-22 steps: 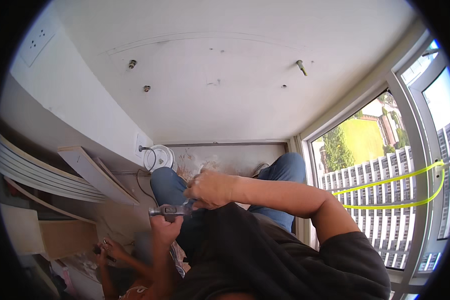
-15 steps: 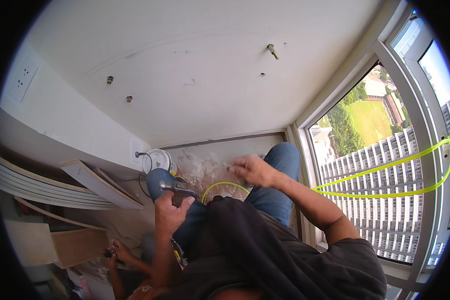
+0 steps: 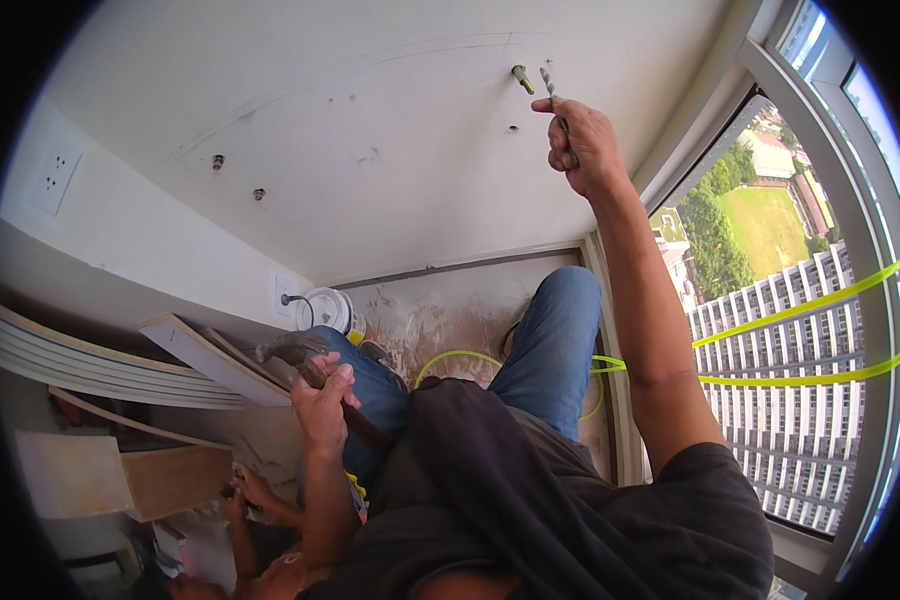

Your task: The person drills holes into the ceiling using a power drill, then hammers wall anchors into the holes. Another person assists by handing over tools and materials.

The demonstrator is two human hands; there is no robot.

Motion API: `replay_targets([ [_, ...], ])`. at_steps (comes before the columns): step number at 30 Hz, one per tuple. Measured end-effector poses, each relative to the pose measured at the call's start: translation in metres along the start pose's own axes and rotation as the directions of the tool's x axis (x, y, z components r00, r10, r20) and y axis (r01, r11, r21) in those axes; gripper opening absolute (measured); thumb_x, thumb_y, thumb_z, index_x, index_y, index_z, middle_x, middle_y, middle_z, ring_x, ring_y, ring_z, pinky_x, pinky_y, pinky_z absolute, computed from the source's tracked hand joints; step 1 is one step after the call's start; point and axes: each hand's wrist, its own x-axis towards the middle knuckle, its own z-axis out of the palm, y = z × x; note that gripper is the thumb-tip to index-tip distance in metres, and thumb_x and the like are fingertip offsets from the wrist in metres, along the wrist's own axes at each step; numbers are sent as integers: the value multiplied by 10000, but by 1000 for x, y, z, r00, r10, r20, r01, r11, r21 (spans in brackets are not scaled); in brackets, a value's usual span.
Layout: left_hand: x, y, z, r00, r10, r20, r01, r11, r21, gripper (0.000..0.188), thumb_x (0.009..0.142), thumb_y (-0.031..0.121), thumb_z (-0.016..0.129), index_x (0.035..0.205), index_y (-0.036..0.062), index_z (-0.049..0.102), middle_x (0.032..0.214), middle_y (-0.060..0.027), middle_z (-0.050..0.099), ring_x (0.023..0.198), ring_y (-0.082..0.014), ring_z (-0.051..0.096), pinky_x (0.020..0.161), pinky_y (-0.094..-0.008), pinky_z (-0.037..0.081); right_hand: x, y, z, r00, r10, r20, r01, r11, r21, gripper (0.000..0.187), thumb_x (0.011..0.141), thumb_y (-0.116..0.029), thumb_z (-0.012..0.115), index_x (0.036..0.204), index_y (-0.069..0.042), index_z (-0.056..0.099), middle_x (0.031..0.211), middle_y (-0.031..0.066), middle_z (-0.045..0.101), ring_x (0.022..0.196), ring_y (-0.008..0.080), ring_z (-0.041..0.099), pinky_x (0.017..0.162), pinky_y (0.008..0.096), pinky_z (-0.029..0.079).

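Note:
My left hand (image 3: 322,402) is closed around the handle of a claw hammer (image 3: 290,347), whose metal head sticks up above the fist near my left knee. My right arm reaches up to the white wall (image 3: 410,190). Between the fingers of my right hand (image 3: 582,145) is a drill bit (image 3: 547,80), its spiral end pointing at a small hole in the wall. Just left of it, an anchor bolt (image 3: 523,80) sticks out of the wall. Below the bolt is another hole (image 3: 513,128).
Two more anchors, an upper one (image 3: 218,161) and a lower one (image 3: 259,194), sit in the wall's left part. A white bucket (image 3: 328,310) stands by the corner. Boards (image 3: 210,360) lean at left, near another person's hands (image 3: 245,490). A yellow-green strap (image 3: 800,375) crosses the window at right.
My right hand has risen from above my right knee to the wall, and the drill bit now shows in it. My left hand has shifted slightly left and down with the hammer.

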Motion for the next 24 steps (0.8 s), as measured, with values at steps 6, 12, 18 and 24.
replay_targets([
  [6, 4, -2, 9, 999, 2, 32, -2, 1000, -6, 379, 852, 71, 733, 1154, -71, 551, 820, -101, 604, 552, -116, 540, 493, -256, 485, 15, 63, -21, 972, 225, -67, -233, 956, -176, 297, 935, -182, 508, 1023, 79, 619, 571, 25, 455, 403, 109, 380, 373, 268, 301],
  [12, 4, -4, 7, 995, -90, 33, 92, 995, -50, 331, 854, 91, 734, 1112, -37, 572, 785, -55, 600, 566, -110, 540, 521, -260, 482, 35, 17, -14, 979, -53, -196, 67, 996, 66, 237, 962, -259, 612, 967, -25, 577, 680, 6, 501, 497, 101, 433, 439, 248, 345],
  [18, -17, -68, 22, 991, 38, -128, 5, 946, 324, 301, 846, 116, 744, 1066, -20, 591, 760, -18, 583, 572, -77, 534, 527, -248, 460, 75, 21, -16, 932, 361, -8, -348, 905, 246, 324, 906, -342, 735, 936, -48, 601, 673, -37, 479, 502, 61, 335, 446, 232, 293],
  [24, 31, 42, 73, 839, 116, 532, -341, 874, 347, 457, 873, 55, 682, 1284, -65, 521, 772, -10, 561, 608, -71, 523, 554, -226, 437, 88, 23, -17, 909, 406, 90, -409, 835, 367, 325, 872, -330, 776, 967, -50, 641, 675, -53, 478, 502, 63, 339, 460, 237, 298],
])
